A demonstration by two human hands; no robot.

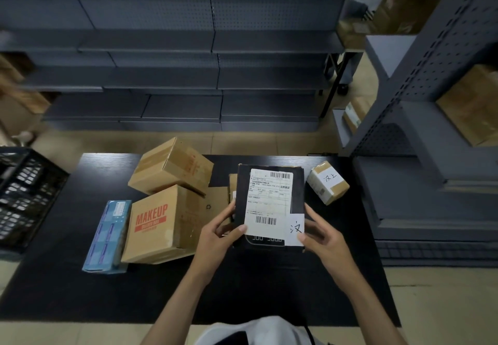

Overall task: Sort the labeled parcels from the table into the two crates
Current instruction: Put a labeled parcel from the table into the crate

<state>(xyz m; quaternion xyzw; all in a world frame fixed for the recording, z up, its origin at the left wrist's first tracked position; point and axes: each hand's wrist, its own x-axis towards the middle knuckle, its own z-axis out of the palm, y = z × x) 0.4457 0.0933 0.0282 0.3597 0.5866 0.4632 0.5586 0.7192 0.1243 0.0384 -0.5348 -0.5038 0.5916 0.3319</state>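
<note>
A black parcel (296,185) with a white shipping label and a small handwritten tag is held up over the black table (94,277). My left hand (218,239) grips its left edge, thumb on the label. My right hand (323,237) holds its right lower corner by the tag. On the table lie a "MAKEUP" carton (159,226), a plain brown carton (172,167) behind it, a blue box (107,237) at the left, and a small taped parcel (327,181) with a handwritten tag at the right. A black crate (24,196) stands left of the table.
Grey metal shelving (188,75) runs across the back beyond the table. Another grey shelf unit (431,129) with brown cartons stands close at the right. A flat cardboard piece (231,185) lies partly hidden behind the held parcel.
</note>
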